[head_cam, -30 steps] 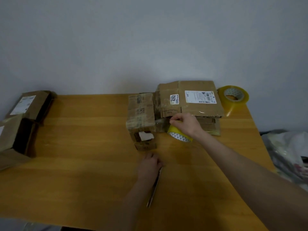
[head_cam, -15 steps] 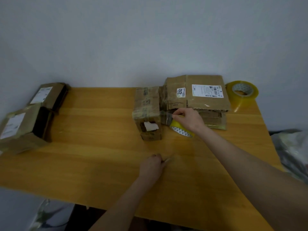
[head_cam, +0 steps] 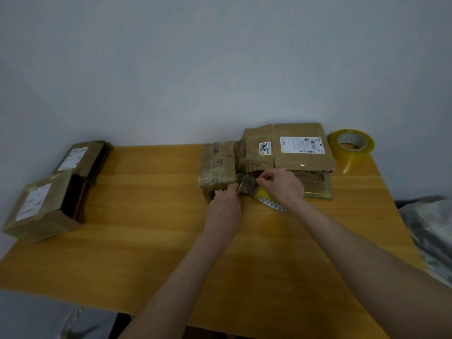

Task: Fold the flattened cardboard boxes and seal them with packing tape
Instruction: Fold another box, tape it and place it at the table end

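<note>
Two hands at a small box [head_cam: 217,165], right of centre on a wooden tabletop [head_cam: 146,216] below a grey wall [head_cam: 171,69].
Grip of left hand [head_cam: 223,209] closes round a thin tool [head_cam: 239,187], that of right hand [head_cam: 281,185] round a tape roll [head_cam: 269,203]; open wood spans centre and lower frame.

Wooden table [head_cam: 146,241] against grey wall [head_cam: 195,69]; crumpled plastic bags [head_cam: 430,228] beside its right edge.

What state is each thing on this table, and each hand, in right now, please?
tape roll: held, tape strip pulled out.
small box: folded, strip attached.
right hand: grips tape roll.
left hand: holds thin tool at the strip.
flattened boxes: flat, stacked.
spare tape roll: on the table, untouched.
left boxes: folded up.
</note>
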